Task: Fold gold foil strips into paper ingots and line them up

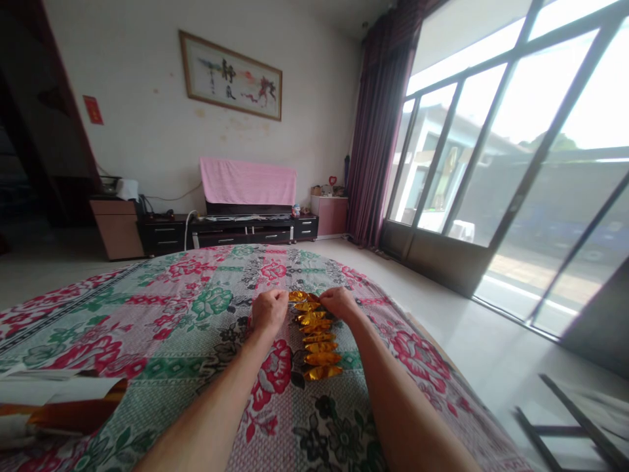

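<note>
Several gold foil pieces [322, 347] form a column on the flowered cloth, running away from me between my forearms. At the far end of the column, my left hand [270, 311] is closed, its fingertips pinched at the left of the farthest gold piece [297, 296]. On the other side my right hand [339, 303] is closed too, thumb and finger pinched near the right end of the far pieces. What exactly lies between the right fingertips is too small to tell.
A flowered cloth [187, 308] covers the round table. Papers with gold foil [73, 414] lie at the near left edge. A dark-framed stool or chair [565, 431] stands at the lower right. Beyond are a low black cabinet [230, 235] and a pink cloth [249, 181].
</note>
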A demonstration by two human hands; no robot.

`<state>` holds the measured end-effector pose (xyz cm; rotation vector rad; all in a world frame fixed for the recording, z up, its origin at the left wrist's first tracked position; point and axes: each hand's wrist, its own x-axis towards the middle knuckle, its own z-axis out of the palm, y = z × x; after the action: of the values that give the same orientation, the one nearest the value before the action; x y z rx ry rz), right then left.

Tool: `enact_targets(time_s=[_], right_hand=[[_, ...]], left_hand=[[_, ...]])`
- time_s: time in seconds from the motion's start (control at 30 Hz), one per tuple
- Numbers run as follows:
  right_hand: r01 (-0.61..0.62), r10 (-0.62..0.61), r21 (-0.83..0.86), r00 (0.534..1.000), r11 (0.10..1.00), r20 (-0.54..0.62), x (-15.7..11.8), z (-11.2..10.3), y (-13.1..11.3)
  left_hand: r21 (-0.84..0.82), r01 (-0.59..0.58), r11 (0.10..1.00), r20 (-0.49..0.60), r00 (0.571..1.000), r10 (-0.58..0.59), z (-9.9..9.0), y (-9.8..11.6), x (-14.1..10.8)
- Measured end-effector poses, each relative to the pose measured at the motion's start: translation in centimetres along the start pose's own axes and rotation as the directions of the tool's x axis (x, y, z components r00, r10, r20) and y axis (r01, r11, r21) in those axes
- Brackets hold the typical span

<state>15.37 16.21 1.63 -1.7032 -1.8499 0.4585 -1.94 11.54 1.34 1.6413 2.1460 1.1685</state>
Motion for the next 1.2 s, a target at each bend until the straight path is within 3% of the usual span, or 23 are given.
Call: enact_targets(time_s=[0.23, 0.5, 0.8, 1.2], right_hand=[[-0.066, 0.062, 0.068, 0.997, 0.996, 0.052, 0.3, -0.3, 0.5], [-0.176, 0.172, 0.19, 0.984, 0.966, 0.039, 0.8, -0.5, 1.2], [0.006, 0.033, 0.162, 0.972, 0.987, -0.233, -0.1, 0.4, 0.2], [0.018, -0.004, 0.078, 0.985, 0.997, -0.175, -0.7, 0.6, -0.1]], left_hand=[[0.071, -0.085, 0.994, 0.03, 0.996, 0.083, 0.2, 0.2, -0.1], [0.047, -0.069, 0.997, 0.07, 0.995, 0.065, 0.4, 0.1, -0.1], [-0.013, -0.052, 0.999, 0.068, 0.996, 0.053, 0.9, 0.4, 0.1], [-0.014, -0.077, 0.997, 0.011, 0.997, 0.077, 0.4, 0.7, 0.2]])
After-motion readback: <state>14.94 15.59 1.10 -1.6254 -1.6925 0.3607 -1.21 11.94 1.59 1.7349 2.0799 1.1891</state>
